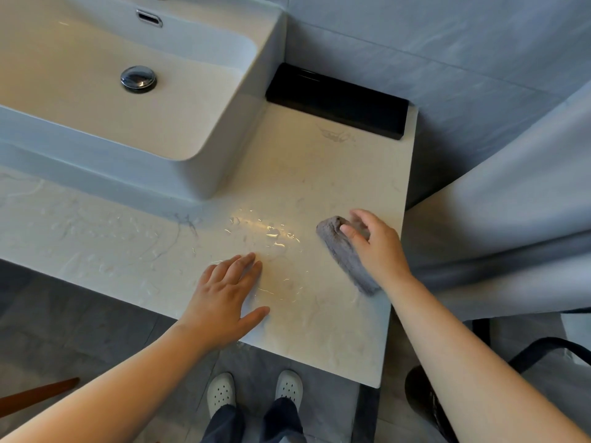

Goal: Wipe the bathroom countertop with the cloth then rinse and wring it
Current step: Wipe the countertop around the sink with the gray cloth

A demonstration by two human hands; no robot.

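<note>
Left hand (224, 298) flat, fingers spread, empty, on wet pale marble surface (128, 251) at lower centre. Rolled grey cloth (343, 254) lies right of it, long axis diagonal; right hand (374, 241) nearer, fingers curling onto it.

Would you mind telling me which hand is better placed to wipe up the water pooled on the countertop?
The right hand: it already rests on the grey cloth, just beside the puddle. The left hand lies flat and empty on the countertop.
</note>
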